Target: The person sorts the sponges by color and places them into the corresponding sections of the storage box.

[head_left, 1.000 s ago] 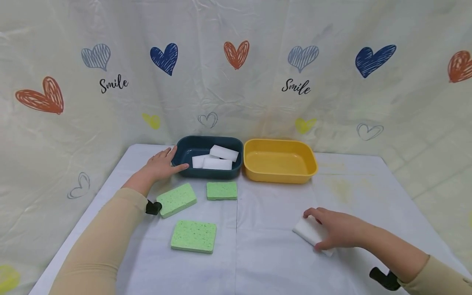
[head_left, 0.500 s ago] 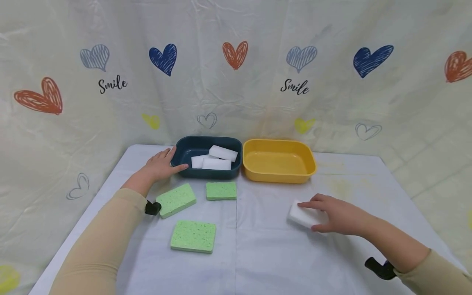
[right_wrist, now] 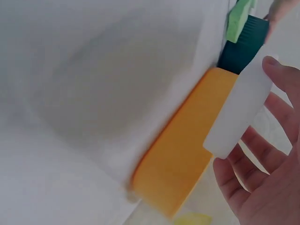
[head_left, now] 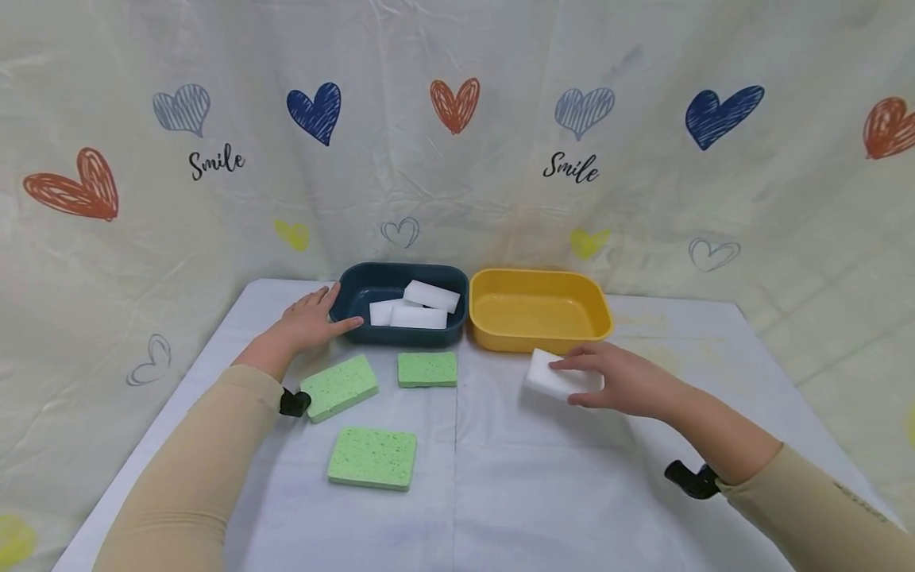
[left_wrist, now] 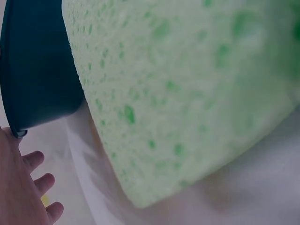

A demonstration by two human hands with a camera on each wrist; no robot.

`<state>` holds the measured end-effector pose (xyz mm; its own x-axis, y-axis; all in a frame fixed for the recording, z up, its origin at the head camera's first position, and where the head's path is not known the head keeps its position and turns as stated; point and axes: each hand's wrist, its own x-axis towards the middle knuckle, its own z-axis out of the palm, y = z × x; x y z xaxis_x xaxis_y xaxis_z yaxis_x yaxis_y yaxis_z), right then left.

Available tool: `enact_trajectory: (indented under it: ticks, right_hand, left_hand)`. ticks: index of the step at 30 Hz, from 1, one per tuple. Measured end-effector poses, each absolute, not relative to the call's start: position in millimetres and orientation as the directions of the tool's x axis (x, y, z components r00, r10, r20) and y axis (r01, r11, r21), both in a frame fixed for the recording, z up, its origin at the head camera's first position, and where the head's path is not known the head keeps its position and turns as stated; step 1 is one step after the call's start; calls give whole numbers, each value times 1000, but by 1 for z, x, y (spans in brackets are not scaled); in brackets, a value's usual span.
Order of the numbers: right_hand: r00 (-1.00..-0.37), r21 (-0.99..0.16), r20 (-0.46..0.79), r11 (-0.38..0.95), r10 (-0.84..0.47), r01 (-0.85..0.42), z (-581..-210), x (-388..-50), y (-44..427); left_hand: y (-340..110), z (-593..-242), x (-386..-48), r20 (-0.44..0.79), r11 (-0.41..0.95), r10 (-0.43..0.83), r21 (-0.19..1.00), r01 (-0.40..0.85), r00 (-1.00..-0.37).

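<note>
My right hand [head_left: 632,380] pinches a white sponge block [head_left: 550,376] between thumb and fingers, held above the table just in front of the yellow bin [head_left: 539,342]. In the right wrist view the same white sponge block [right_wrist: 241,105] lies across the fingers. At the left end of the dark teal bin [head_left: 400,337], my left hand [head_left: 303,320] rests against the rim with spread, fairly straight fingers. Several white sponge blocks [head_left: 418,318] lie inside that bin. The left wrist view is mostly filled by a green sponge [left_wrist: 164,93] close to the camera.
Three green sponges lie on the white table [head_left: 500,492]: one tilted by the left wrist [head_left: 339,388], a small green sponge [head_left: 427,370] before the teal bin, and a green sponge [head_left: 372,458] nearer the front. A curtain with printed hearts [head_left: 456,183] hangs behind the bins.
My right hand has lifted the white sponge block off the table and carried it forward and left, close to the yellow bin. My left hand stays at the teal bin.
</note>
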<state>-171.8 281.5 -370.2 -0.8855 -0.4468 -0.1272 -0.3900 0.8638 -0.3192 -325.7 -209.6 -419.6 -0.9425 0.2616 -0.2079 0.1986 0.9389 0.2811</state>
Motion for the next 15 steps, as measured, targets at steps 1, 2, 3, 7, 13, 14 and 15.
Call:
enact_trajectory:
  ticks: [1,2,3,7,13,14,15]
  right_hand:
    - [-884,-322,-119,860,-451,-395,-369,-176,278]
    - [-882,-324,-112,856,-458,-403,-368,-181,274]
    - [-878,-325,-108,852,-466,-412,-366,-186,270]
    - [-868,-344,-84,832,-490,-436,-359,-205,252]
    - [-854,-351,-31,806,-519,-477,-349,-237,218]
    - [-854,-355,-30,805,-519,-476,-347,-241,212]
    - [-852,-357,-28,801,-523,-481,-347,-246,207]
  left_hand:
    - [-210,-420,-326,-206,938,261,283,198,-943]
    - [-211,-420,-325,-204,938,261,286,197,-944]
    - [-211,-420,-325,-204,938,258,287,195,-944]
    - [-212,-420,-325,-203,939,252,289,188,-946]
    - [-210,-418,-326,-206,938,255,290,190,-945]
    - [-210,-418,-326,-208,939,255,287,190,-944]
    - [-209,-417,-326,-213,939,255,286,190,-943]
